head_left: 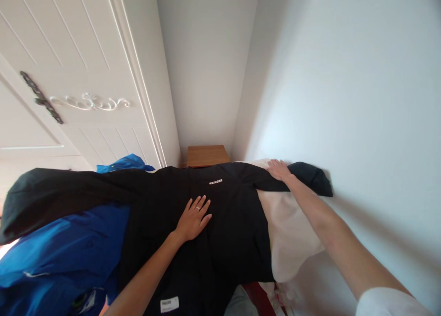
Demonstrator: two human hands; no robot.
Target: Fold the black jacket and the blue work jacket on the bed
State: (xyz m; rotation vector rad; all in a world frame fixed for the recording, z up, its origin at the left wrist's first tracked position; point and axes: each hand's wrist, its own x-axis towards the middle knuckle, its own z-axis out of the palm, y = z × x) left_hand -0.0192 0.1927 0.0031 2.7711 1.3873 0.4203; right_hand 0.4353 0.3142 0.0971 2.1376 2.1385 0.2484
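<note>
A black jacket (234,215) lies spread out, with its sleeves stretched to both sides and small white lettering on the chest. My left hand (195,219) rests flat on the front of it, fingers spread, a ring on one finger. Over on the right, my right hand (278,169) lies on the upper edge of the jacket's sleeve, fingers extended. Beneath that sleeve shows a cream-coloured cloth (287,228). A white label (169,304) sits low on the jacket's front.
Blue clothing (69,251) lies under the jacket's left side. A white wardrobe (82,45) with a dark metal handle (41,98) stands at the left. Behind the jacket is a wooden surface (208,156) in the corner. A pale wall (361,100) bounds the right.
</note>
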